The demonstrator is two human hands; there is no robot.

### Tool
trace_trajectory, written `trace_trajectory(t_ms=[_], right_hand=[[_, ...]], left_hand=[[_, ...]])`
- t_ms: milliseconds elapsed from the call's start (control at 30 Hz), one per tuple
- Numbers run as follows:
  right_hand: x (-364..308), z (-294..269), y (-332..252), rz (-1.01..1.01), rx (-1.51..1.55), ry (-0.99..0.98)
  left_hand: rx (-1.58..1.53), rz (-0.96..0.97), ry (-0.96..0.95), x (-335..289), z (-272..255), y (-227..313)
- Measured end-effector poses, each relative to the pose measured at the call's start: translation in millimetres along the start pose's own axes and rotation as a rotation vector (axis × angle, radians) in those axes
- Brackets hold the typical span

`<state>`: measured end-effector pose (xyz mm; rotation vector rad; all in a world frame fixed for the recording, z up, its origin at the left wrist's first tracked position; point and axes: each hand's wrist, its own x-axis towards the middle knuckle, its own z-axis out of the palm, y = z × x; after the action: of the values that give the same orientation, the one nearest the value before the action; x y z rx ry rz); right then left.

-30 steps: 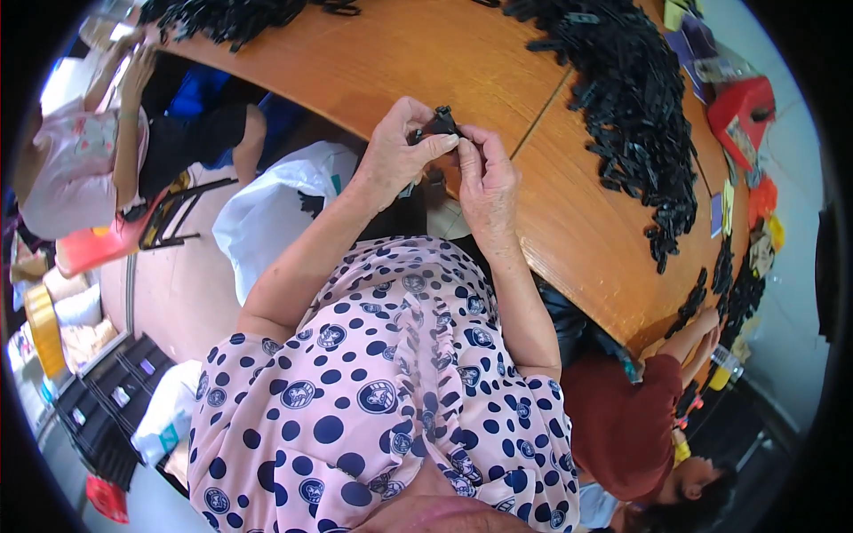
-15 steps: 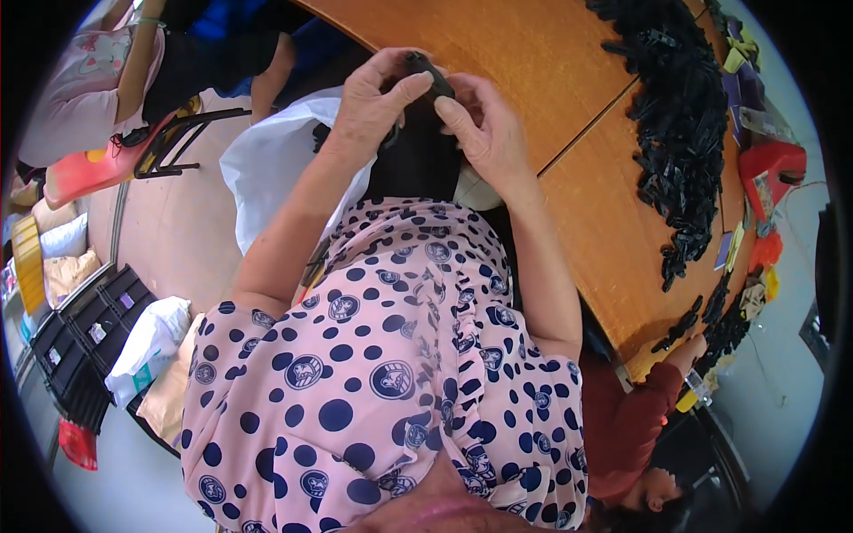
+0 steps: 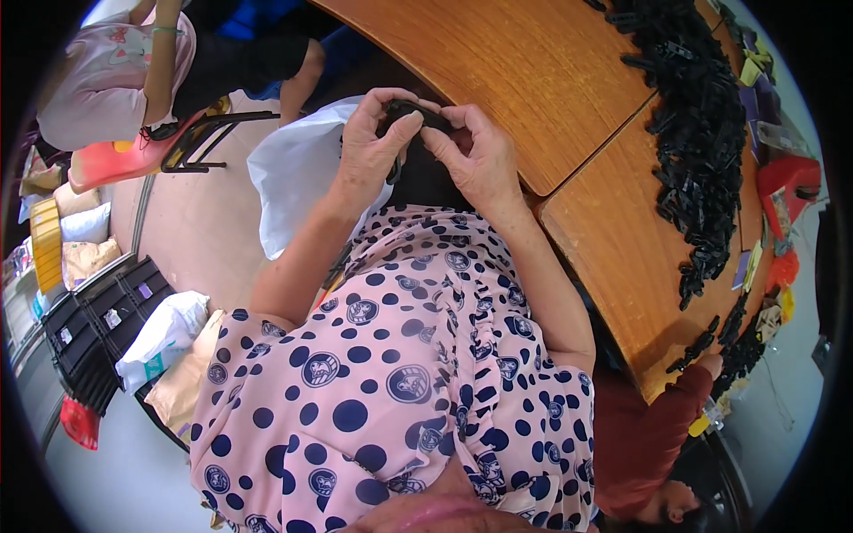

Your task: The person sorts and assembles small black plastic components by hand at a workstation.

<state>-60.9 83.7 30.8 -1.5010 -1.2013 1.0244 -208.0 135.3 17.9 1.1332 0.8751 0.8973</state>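
Observation:
Between my two hands is a small black plastic piece [image 3: 418, 113], too covered by fingers for its kind to show. My left hand [image 3: 373, 147] pinches one end with thumb and fingers. The other end sits in the closed fingertips of my right hand [image 3: 478, 158]. Something dark hangs under my left fingers, and I cannot make out whether it belongs to the piece. Both hands are above my lap, just off the edge of the wooden table [image 3: 533, 98]. A white plastic bag [image 3: 298, 178] lies open beside my left forearm.
A long heap of black plastic parts [image 3: 697, 160] covers the table's far right side. A red container [image 3: 786, 191] stands beyond it. At the lower right a co-worker's dark red sleeve [image 3: 662, 417] reaches onto the table. Another person sits upper left by a red stool [image 3: 111, 164].
The black piece has turned from a steep slant to lying flatter between my hands. My hands have come slightly lower, and the whole view has shifted a little.

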Motion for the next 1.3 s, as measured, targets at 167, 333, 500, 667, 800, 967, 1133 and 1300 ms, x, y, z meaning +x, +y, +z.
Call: trace_trajectory(t_ms=[167,333,500,667,800,967,1133,1300], right_hand=[[-8,14,19,-0.137,-0.064,0.117],[-10,19,12,-0.162,-0.171,-0.084],[-38,-63,4,-0.258,-0.164,0.174],[-97,-187,52,0.009,-0.452,0.789],[-121,-261,61,0.042,-1.008,0.754],[-129,-281,65,0.148,-1.107,0.616],[-126,-280,70,0.065,-1.037,0.627],[-124,-244,72,0.098,0.215,0.836]], left_hand=[[0.160,-0.042,0.064,-4,3,-3],[0.106,-0.180,0.113,-23,-35,-7],[0.921,0.095,-0.093,-9,-122,-20],[1.495,0.521,-0.125,7,-74,13],[1.151,0.700,-0.204,55,46,27],[0.975,0.917,-0.721,119,215,0],[1.107,1.308,-0.865,177,294,-32],[1.072,1.289,-0.947,182,284,-31]])
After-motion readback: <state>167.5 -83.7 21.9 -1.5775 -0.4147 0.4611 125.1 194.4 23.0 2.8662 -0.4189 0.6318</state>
